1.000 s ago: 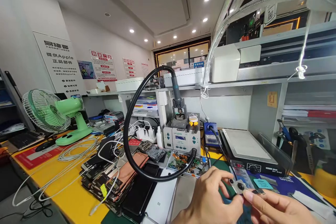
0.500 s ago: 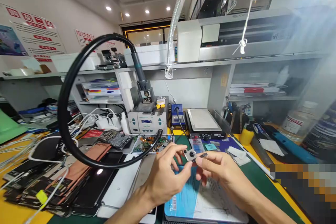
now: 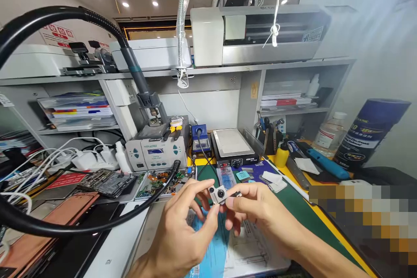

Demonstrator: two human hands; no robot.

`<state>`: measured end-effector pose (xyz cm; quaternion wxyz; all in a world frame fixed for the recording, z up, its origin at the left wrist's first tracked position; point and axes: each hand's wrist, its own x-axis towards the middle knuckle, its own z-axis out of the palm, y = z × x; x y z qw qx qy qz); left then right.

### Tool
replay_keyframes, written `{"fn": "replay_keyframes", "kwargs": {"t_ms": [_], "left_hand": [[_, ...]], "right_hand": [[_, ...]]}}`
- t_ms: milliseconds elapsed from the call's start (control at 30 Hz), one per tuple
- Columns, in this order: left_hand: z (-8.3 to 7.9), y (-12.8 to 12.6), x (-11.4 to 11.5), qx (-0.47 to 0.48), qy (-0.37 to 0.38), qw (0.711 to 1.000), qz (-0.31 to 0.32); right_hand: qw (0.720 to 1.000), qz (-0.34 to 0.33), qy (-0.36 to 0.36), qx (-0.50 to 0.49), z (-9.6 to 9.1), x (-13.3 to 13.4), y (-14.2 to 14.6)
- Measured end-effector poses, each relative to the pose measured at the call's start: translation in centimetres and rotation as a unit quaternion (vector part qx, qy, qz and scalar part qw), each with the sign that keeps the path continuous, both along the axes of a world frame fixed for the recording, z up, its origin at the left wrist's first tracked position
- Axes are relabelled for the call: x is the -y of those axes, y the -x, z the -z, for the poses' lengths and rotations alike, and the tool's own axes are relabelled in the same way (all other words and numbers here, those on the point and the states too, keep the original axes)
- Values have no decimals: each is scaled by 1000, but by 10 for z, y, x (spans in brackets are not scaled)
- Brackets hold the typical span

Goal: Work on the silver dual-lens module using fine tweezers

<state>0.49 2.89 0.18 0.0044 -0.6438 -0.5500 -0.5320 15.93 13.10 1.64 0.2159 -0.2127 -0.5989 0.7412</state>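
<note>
A small silver camera module (image 3: 216, 196) with dark round lenses is held up over the bench. My left hand (image 3: 186, 225) is closed in a pinch, with index finger and thumb at the module's left and lower edges. On the other side, the thumb and fingers of my right hand (image 3: 259, 206) grip its right end, where a short dark connector (image 3: 237, 193) sticks out. Below both hands lies a blue and white package (image 3: 211, 247), partly covered by them.
Hot-air station (image 3: 156, 150) and its thick black hose (image 3: 107, 226) occupy the left. A tray of small parts (image 3: 163, 184) lies before it. Phones (image 3: 110, 243) are piled at lower left. A heating plate (image 3: 234, 150) stands behind; a spray can (image 3: 368, 134) is at right.
My view has turned to the right, so the bench things appear shifted left. Both hands still hold the camera module, which is slightly tilted differently.
</note>
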Motion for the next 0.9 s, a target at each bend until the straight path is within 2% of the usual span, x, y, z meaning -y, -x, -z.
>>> {"fn": "replay_keyframes", "kwargs": {"t_ms": [100, 267, 500, 667, 733, 800, 900], "left_hand": [[2, -1, 1, 70, 50, 996, 17], [4, -3, 0, 180, 132, 974, 31], [-2, -10, 2, 256, 145, 955, 30], [0, -11, 0, 278, 135, 951, 18], [3, -12, -2, 291, 123, 949, 0], [4, -13, -4, 308, 116, 944, -18], [6, -16, -5, 317, 126, 940, -24]], "right_hand": [[1000, 4, -11, 4, -1, 1, 1], [1000, 8, -18, 1, -3, 3, 1], [1000, 1, -7, 1, -1, 1, 1], [1000, 14, -20, 13, 0, 0, 3], [997, 60, -44, 16, 0, -7, 2], [984, 156, -80, 16, -1, -23, -2], [935, 336, -110, 18, -5, -60, -18]]}}
